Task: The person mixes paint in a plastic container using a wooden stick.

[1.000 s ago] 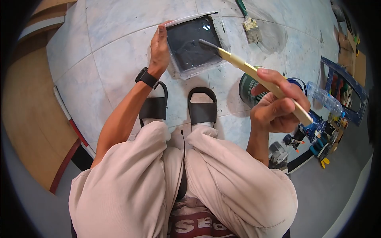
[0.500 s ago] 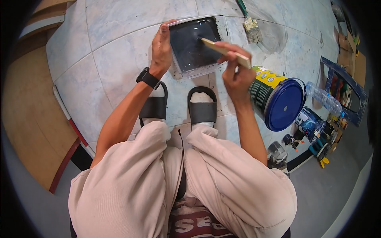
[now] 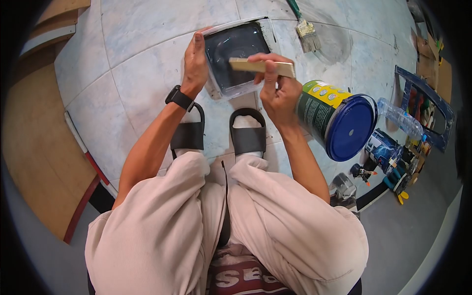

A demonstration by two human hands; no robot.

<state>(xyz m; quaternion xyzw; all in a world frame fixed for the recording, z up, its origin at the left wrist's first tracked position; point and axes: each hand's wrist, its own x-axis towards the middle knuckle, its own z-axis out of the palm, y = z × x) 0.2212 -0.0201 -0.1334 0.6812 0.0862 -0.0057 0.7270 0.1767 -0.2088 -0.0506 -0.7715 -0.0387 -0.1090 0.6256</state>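
Observation:
A clear plastic container (image 3: pixel 235 92) holds glossy dark liquid (image 3: pixel 236 40) and stands on the tiled floor ahead of my feet. My left hand (image 3: pixel 195 69) grips its left edge, thumb along the side; the other fingers are mostly hidden. In my right hand (image 3: pixel 280 96) is a flat, light wooden stick (image 3: pixel 246 65), pinched between thumb and fingers. The stick lies nearly level across the container's near right part. Its far end is over the dark liquid; I cannot tell whether it touches.
A green-handled paintbrush (image 3: pixel 308 37) lies beyond my right hand. To the right are a paint bucket (image 3: pixel 319 108) with a blue lid, a plastic bottle (image 3: pixel 400 119) and a dark blue frame (image 3: pixel 427 93). Black slides (image 3: pixel 187 135) are on my feet. Wooden boards (image 3: pixel 44 142) lie left.
My right hand has moved left and slightly nearer me. The stick has swung from a slant to nearly level. My left hand keeps its hold on the container.

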